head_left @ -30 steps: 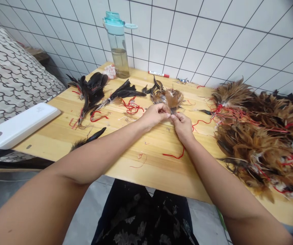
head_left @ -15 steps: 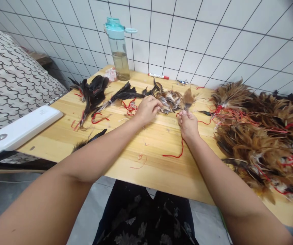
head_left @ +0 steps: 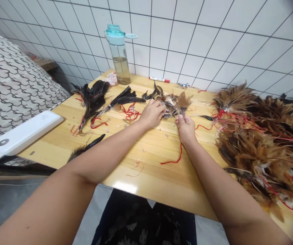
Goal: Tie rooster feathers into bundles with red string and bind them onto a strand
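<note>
My right hand (head_left: 186, 128) is closed in a pinch around the base of a small bunch of brown feathers (head_left: 183, 101), its tips pointing up and away from me. A red string (head_left: 180, 154) trails from under this hand onto the wooden table (head_left: 146, 146). My left hand (head_left: 152, 114) rests at the near left edge of a loose pile of mixed brown, white and dark feathers (head_left: 170, 102). Its fingers are curled down together, and their tips are partly hidden, so what they grip does not show.
Tied brown feather bundles (head_left: 258, 146) with red strings heap up at the right. Black feather bunches (head_left: 94, 97) lie at the left, near a white power bank (head_left: 26, 131). A water bottle (head_left: 120, 63) and a red-capped marker (head_left: 159, 79) stand and lie along the tiled wall.
My left hand has shifted slightly right, closer against the feather pile. My right hand still pinches the brown bunch and has moved a little left. The camera view has tilted up slightly.
</note>
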